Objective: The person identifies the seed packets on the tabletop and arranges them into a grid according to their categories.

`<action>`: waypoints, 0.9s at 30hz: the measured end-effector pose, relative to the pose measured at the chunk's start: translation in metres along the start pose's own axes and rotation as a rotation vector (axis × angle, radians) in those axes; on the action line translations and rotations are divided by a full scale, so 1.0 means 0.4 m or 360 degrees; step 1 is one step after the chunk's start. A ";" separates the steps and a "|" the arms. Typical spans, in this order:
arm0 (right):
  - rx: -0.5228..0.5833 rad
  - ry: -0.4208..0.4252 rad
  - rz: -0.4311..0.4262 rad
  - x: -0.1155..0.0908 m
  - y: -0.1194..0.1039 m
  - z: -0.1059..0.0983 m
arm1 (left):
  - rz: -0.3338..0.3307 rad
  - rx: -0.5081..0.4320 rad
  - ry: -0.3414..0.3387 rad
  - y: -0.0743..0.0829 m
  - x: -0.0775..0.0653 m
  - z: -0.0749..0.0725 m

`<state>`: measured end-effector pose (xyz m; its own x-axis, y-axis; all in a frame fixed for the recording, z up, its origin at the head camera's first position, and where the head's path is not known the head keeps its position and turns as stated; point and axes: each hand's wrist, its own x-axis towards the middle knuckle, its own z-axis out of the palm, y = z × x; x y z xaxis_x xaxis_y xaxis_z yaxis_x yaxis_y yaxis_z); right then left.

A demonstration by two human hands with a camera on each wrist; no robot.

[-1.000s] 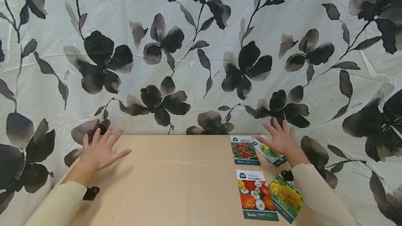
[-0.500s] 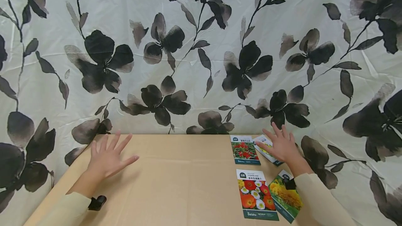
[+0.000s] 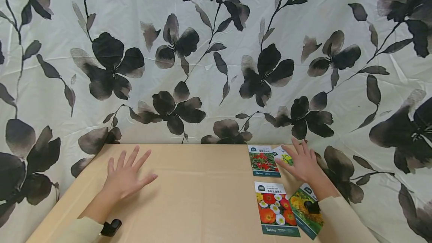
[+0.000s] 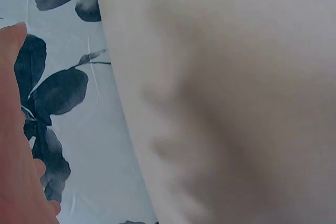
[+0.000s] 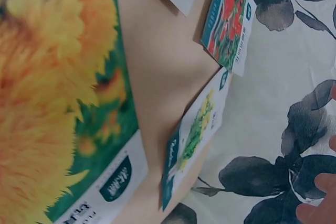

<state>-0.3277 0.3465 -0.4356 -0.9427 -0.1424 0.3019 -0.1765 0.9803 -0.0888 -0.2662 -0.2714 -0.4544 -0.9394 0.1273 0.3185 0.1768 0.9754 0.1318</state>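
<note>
My left hand [image 3: 126, 179] hovers over the left part of the table with fingers spread, holding nothing; its shadow falls on the tabletop. In the left wrist view, part of the left hand [image 4: 21, 145] shows at the left edge. My right hand [image 3: 303, 165], fingers also spread, is above a seed packet with yellow flowers [image 3: 282, 155] and partly hides it. Beside that lies a seed packet with red flowers [image 3: 264, 161]. Nearer are a packet of multicoloured blooms [image 3: 275, 210] and a tilted packet with a large yellow-orange bloom [image 3: 303, 211], partly covered by the right wrist.
The seed packets lie on a light tan tabletop [image 3: 202, 194], grouped at its right side. A white cloth with dark printed flowers [image 3: 216, 70] hangs behind the table's far edge. A small black device [image 3: 111, 228] sits at the left wrist, another [image 3: 312, 207] at the right.
My left hand has moved right and toward me over the table, its fingers still spread. My right hand has come slightly nearer to me. The packets have stayed in place.
</note>
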 end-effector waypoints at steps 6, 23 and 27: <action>0.0006 0.0019 -0.0015 -0.027 -0.013 0.008 | 0.0007 -0.0025 0.0025 0.035 -0.016 0.008; 0.0085 -0.0002 -0.0007 -0.096 -0.028 0.037 | 0.0024 -0.0093 0.0057 0.142 -0.064 0.051; 0.0099 -0.0011 -0.0008 -0.116 -0.033 0.040 | 0.0052 -0.0109 0.0071 0.174 -0.074 0.071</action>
<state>-0.2862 0.3379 -0.4636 -0.9437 -0.1486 0.2956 -0.1984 0.9692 -0.1460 -0.2344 -0.2020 -0.4811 -0.9190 0.1493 0.3648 0.2284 0.9560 0.1842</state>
